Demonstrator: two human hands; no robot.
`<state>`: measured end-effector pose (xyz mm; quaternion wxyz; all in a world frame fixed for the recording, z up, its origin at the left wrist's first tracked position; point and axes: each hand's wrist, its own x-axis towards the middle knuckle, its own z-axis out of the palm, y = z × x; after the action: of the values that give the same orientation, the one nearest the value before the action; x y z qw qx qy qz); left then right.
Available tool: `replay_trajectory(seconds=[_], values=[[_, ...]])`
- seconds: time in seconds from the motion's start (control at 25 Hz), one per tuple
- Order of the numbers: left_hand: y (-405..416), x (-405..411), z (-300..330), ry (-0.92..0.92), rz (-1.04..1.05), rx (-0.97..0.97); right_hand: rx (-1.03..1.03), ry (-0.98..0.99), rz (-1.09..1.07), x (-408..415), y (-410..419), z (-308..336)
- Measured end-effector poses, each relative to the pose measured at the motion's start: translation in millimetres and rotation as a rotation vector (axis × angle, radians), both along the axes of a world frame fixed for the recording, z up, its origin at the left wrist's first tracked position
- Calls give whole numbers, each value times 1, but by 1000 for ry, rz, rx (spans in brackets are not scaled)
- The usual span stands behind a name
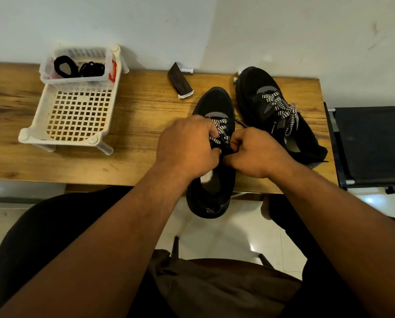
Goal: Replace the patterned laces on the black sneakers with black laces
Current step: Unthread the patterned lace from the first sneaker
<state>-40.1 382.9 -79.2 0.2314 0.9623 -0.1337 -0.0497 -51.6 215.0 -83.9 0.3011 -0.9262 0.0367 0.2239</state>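
Two black sneakers stand on a wooden table. The near sneaker (211, 104) hangs its heel over the table's front edge. Its black-and-white patterned lace (220, 129) runs between my hands. My left hand (188, 145) and my right hand (254, 152) both have curled fingers pinching this lace over the tongue. The far sneaker (258, 88) lies to the right, its patterned lace (281, 109) tied in a bow. Two coiled black laces (77, 68) lie in a small clear basket (52, 74) at the back left.
The clear basket sits on a white plastic rack (42, 104) at the table's left. A dark brown wedge-shaped object (180, 81) lies at the back by the wall, a small tube behind it. A black stool (373, 143) stands to the right.
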Motion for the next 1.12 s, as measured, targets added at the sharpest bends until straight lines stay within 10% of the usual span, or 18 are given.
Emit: replay_trajectory(seconds=[0.2,0.4,0.72,1.04,1.12], values=[[-4,-4,-5,-46,115,-117,13,2,-14,0,2,-4],[7,17,-14,380,686,-679,3,15,-10,1,-1,-2],[-5,-4,-2,58,71,1,11,10,-20,1,0,-5],[7,18,-15,283,643,-594,16,46,-21,2,-1,-3],[11,17,-11,243,653,-483,7,43,-17,1,0,-4]])
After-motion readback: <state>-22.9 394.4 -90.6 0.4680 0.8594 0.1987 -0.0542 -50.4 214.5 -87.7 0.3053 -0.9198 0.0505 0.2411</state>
